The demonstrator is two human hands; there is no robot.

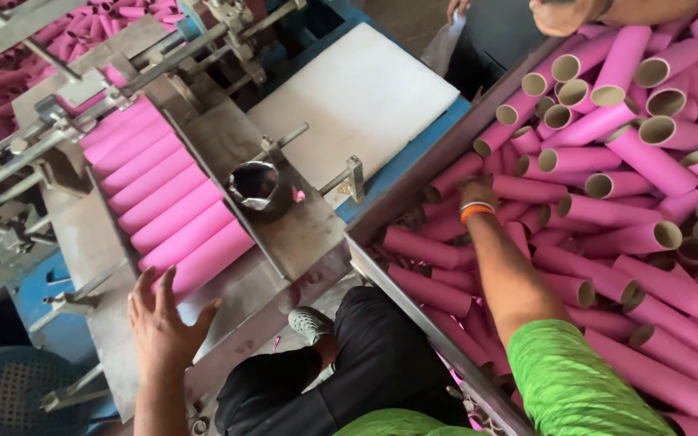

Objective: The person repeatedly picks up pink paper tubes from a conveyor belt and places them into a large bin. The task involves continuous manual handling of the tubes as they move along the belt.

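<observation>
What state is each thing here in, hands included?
Left hand: open, fingers spread, at the lower end of the sloped metal chute.
Right hand: reaching into the bin's heap, grip hidden.
Pink cardboard tubes on the chute: lying side by side in a row.
Pink cardboard tubes in the bin: heaped loosely, open-ended.
Small metal cup: upright, contents unclear.

- A row of pink tubes (167, 206) lies side by side on the slanted metal feed tray, long, smooth, all parallel, ends pointing up-left; the lowest sits just beyond the open left hand.
- A heap of shorter pink cardboard tubes (607, 194) fills the bin on the right, jumbled every way, brown hollow ends showing; the right hand is buried among them.
</observation>
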